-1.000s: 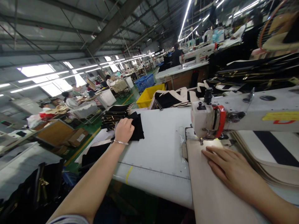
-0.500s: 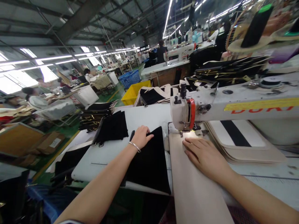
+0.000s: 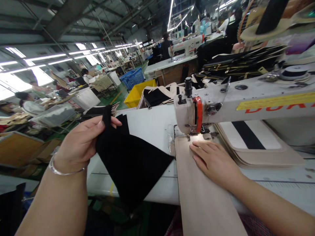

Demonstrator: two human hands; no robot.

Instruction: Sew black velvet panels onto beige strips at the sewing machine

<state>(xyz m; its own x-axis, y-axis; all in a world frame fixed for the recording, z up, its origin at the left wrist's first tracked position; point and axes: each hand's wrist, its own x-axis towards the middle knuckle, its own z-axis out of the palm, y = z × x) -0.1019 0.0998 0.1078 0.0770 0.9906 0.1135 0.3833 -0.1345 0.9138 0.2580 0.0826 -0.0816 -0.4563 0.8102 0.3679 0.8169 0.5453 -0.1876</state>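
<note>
My left hand (image 3: 82, 137) pinches the top edge of a black fabric piece (image 3: 133, 167), which hangs raised over the left side of the white sewing table (image 3: 152, 121). One corner of the fabric reaches toward the beige panel. My right hand (image 3: 214, 164) lies flat, fingers stretched out, on a long beige panel (image 3: 204, 200). The far end of that panel sits under the needle area of the sewing machine (image 3: 188, 116). Right of my right hand, beneath the machine arm, is a stack of beige panels (image 3: 268, 159); the top one bears a white patch with a black stripe.
Behind the table stand a yellow bin (image 3: 139, 93) and a blue basket (image 3: 133, 78). Black zippered pieces (image 3: 236, 67) are piled behind the machine. A thread cone (image 3: 272, 16) rises at upper right. Other people sit at work in the left background.
My left hand has lifted the black fabric off the table and carried it left and toward me. My right hand stays on the beige panel.
</note>
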